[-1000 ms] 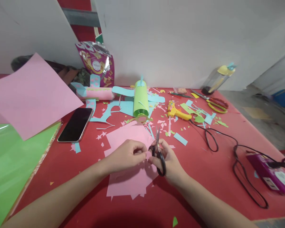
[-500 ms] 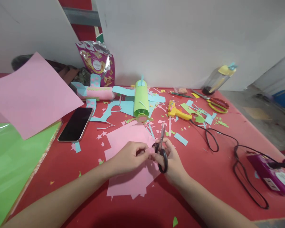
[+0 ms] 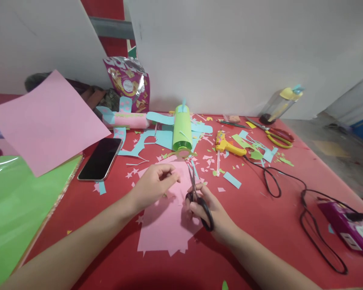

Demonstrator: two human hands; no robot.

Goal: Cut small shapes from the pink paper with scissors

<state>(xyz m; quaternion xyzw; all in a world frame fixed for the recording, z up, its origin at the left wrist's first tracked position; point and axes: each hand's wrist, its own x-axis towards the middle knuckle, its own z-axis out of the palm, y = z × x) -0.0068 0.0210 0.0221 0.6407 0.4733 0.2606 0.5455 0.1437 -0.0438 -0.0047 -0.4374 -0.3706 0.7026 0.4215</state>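
My right hand [image 3: 210, 207] grips black-handled scissors [image 3: 196, 193] with the blades pointing away from me, over a cut-up pink paper sheet [image 3: 166, 223] lying on the red table [image 3: 254, 217]. My left hand [image 3: 153, 185] hovers to the left of the blades, its fingers curled in a pinch; whatever small piece it holds is too small to make out. Both hands sit above the pink sheet, a short gap between them.
A black phone [image 3: 99, 159] lies to the left. Behind are a green paper tube [image 3: 181, 129], a pink tube [image 3: 130, 120], a yellow glue gun [image 3: 228, 146] with a black cord [image 3: 302, 197], red-yellow scissors [image 3: 275, 135], a bottle [image 3: 280, 104], a snack bag [image 3: 128, 82], large pink [image 3: 48, 121] and green [image 3: 15, 205] sheets, several paper scraps.
My left hand has pulled away from the scissors, up and to the left. My right hand with the scissors has dropped back slightly toward me, blades now tilted a little left.
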